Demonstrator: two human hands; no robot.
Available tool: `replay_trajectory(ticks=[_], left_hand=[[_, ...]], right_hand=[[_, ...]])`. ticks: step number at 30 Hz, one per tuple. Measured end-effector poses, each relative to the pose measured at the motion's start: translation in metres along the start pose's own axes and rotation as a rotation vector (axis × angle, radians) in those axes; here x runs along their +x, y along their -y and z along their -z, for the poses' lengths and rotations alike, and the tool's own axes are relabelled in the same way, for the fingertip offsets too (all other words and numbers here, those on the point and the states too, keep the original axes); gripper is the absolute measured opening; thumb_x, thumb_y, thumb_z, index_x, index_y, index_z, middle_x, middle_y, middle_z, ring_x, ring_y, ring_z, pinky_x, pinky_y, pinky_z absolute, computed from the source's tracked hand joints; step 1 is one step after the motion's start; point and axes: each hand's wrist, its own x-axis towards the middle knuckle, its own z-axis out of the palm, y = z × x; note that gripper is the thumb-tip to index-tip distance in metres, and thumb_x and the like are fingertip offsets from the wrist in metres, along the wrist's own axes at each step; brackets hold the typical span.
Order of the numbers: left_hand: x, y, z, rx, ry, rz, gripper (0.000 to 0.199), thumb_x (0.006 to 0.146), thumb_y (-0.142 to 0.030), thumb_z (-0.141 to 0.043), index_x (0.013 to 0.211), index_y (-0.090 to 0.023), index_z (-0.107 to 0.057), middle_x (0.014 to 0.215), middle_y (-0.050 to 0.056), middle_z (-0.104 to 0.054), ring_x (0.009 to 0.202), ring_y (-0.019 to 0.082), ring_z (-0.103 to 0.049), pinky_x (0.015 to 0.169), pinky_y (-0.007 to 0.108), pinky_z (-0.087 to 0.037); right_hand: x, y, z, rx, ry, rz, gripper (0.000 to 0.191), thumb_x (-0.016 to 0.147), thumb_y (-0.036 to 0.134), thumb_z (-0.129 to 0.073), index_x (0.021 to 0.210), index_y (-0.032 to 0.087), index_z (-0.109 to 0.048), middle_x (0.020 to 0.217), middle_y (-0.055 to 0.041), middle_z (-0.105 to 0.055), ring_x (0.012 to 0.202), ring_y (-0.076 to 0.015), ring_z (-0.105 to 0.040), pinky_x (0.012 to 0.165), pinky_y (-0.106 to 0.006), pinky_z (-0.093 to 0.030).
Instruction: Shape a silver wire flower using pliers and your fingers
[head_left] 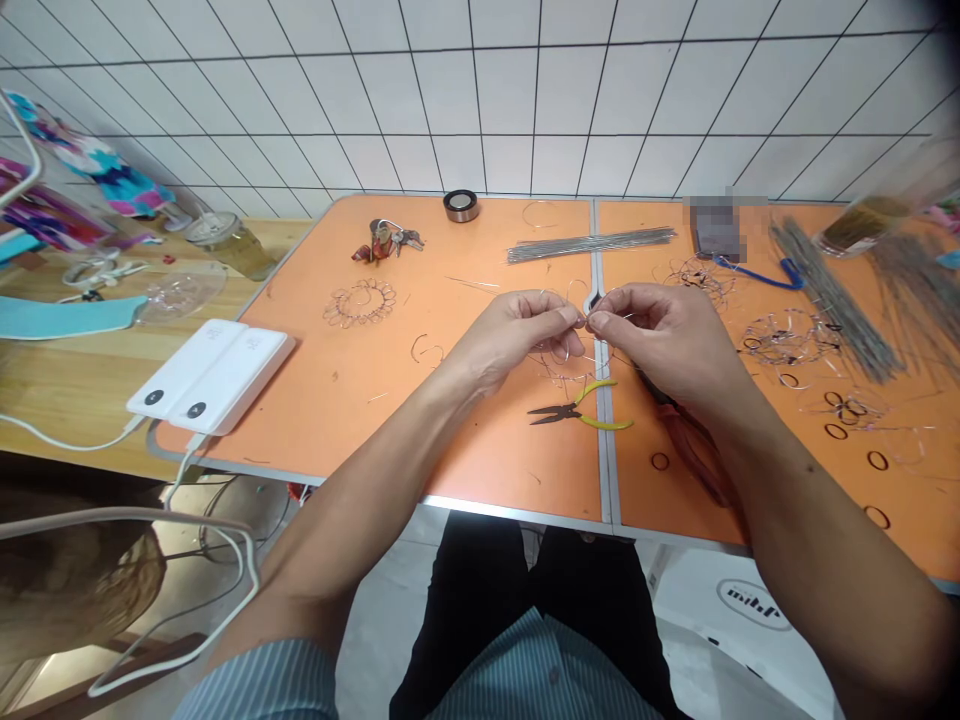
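Observation:
My left hand (517, 335) and my right hand (660, 335) meet fingertip to fingertip above the orange table (360, 420), both pinching a thin looped wire piece (564, 350) that hangs between and below them. Yellow-handled pliers (581, 410) lie on the table just under my hands, untouched. A finished flower-shaped wire ring (360, 302) rests to the left of my left hand.
A bundle of straight wires (592, 243) and a tape roll (460, 205) lie at the back. Keys (386, 240) sit back left. Two white power banks (214, 375) with cables sit at the left edge. More wire rings (787, 340), small loops and wire bundles (832, 295) cover the right side.

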Motion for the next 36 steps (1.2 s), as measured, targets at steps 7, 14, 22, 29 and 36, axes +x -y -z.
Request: replay_trajectory(ticks=[7, 14, 22, 29, 36], left_hand=[[0.0, -0.003, 0.0, 0.022, 0.0, -0.001, 0.024, 0.097, -0.035, -0.085, 0.082, -0.017, -0.079, 0.082, 0.005, -0.082, 0.075, 0.012, -0.071, 0.082, 0.027, -0.058], [0.0, -0.007, -0.003, -0.012, -0.046, 0.056, 0.023, 0.105, -0.026, -0.075, 0.086, -0.015, -0.082, 0.076, 0.006, -0.08, 0.068, 0.012, -0.07, 0.076, 0.025, -0.058], [0.0, -0.008, -0.003, 0.016, -0.062, 0.048, 0.025, 0.105, -0.024, -0.072, 0.084, -0.016, -0.082, 0.075, 0.006, -0.08, 0.07, 0.012, -0.072, 0.078, 0.024, -0.058], [0.0, -0.009, 0.0, -0.003, -0.048, 0.067, 0.045, 0.101, -0.061, -0.085, 0.093, -0.017, -0.082, 0.087, 0.008, -0.084, 0.081, 0.016, -0.075, 0.09, 0.031, -0.06], [0.003, -0.009, 0.006, -0.085, -0.116, 0.014, 0.054, 0.094, -0.071, -0.088, 0.105, -0.019, -0.081, 0.102, 0.009, -0.087, 0.088, 0.018, -0.079, 0.099, 0.037, -0.061]], right_hand=[[0.001, 0.0, -0.001, 0.027, -0.013, -0.029, 0.012, 0.093, 0.026, -0.08, 0.081, 0.026, -0.082, 0.086, -0.0001, -0.079, 0.08, -0.018, -0.065, 0.075, -0.035, -0.048], [0.001, 0.002, 0.0, 0.034, -0.029, -0.091, 0.013, 0.093, 0.023, -0.08, 0.08, 0.025, -0.082, 0.084, 0.0002, -0.077, 0.077, -0.0169, -0.061, 0.071, -0.035, -0.044], [0.001, 0.002, -0.001, 0.038, -0.017, -0.109, 0.013, 0.093, 0.023, -0.08, 0.08, 0.026, -0.082, 0.086, -0.0007, -0.078, 0.081, -0.0184, -0.063, 0.075, -0.036, -0.046], [0.002, -0.006, 0.004, 0.198, 0.032, -0.123, 0.016, 0.097, 0.033, -0.084, 0.082, 0.026, -0.08, 0.09, -0.0013, -0.079, 0.09, -0.0199, -0.071, 0.089, -0.037, -0.055], [0.007, -0.015, 0.01, 0.36, -0.003, -0.115, 0.021, 0.094, 0.041, -0.093, 0.086, 0.026, -0.081, 0.091, -0.0015, -0.079, 0.088, -0.0184, -0.072, 0.089, -0.035, -0.06]])
